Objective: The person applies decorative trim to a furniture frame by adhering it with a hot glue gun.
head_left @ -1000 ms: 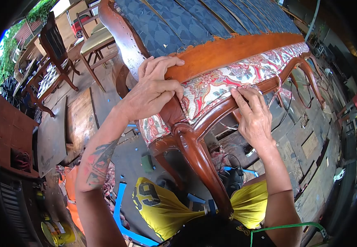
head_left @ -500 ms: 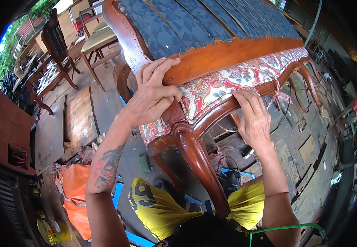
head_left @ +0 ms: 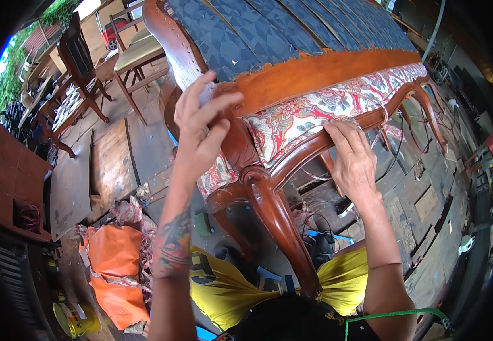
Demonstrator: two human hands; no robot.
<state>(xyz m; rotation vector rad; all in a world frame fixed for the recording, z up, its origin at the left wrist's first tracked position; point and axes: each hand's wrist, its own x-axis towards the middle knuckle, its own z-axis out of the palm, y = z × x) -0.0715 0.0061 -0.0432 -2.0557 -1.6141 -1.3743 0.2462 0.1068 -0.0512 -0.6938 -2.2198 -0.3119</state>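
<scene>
An upholstered wooden sofa frame is in front of me, with a curved, glossy front rail (head_left: 314,152) and carved legs. Patterned floral fabric (head_left: 297,122) in red, white and blue covers the narrow seat front above that rail. My left hand (head_left: 201,128) is raised at the sofa's near corner post, fingers spread and slightly blurred, with nothing visible in it. The fingers of my right hand (head_left: 353,159) lie stretched along the fabric's lower edge at the rail; its thumb is hidden. Behind the fabric runs a bare orange-brown wooden board (head_left: 292,77).
Blue patterned cloth strips (head_left: 269,34) span the sofa beyond the board. Wooden chairs (head_left: 135,57) stand at the upper left. An orange bundle (head_left: 115,261) and a yellow bucket (head_left: 76,318) sit at the lower left. Cords trail on the plank floor below the rail.
My left hand has let go of the fabric corner and lifted, its fingers spreading. My right hand stays at the rail, nearly unmoved.
</scene>
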